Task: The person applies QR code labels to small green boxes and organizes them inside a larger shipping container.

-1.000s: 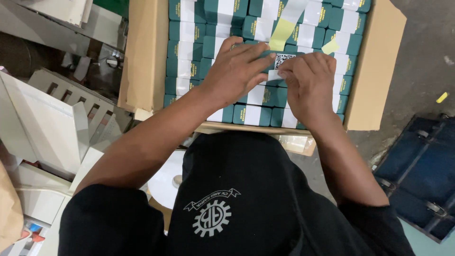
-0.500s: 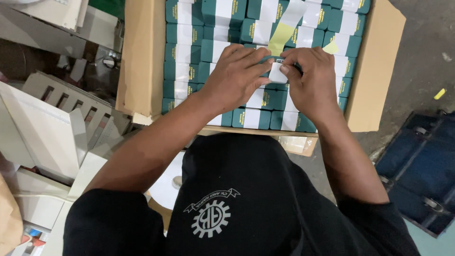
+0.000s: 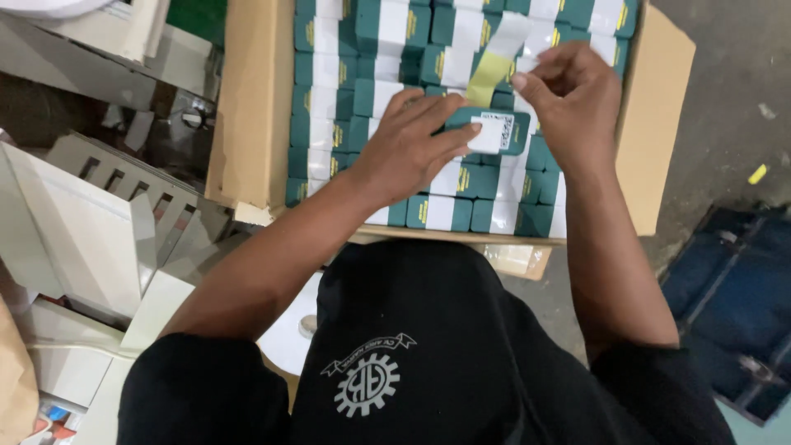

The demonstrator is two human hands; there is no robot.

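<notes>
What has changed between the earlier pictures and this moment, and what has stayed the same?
The right hand has lifted off the small green box and moved up and to the right, now pinching the sticker strip. The white label on the box, hidden before under both hands, now shows. The left hand still presses on that box. The carton of packed green boxes has not moved.

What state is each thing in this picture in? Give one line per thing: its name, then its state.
Cardboard carton: open, flaps folded out, filled with rows of small boxes.
Green box: closed, lying on top of the rows, a white label on it.
Sticker strip: partly peeled, hanging loose.
Left hand: flat, pressing on the green box.
Right hand: fingertips pinched at the sticker strip.
</notes>
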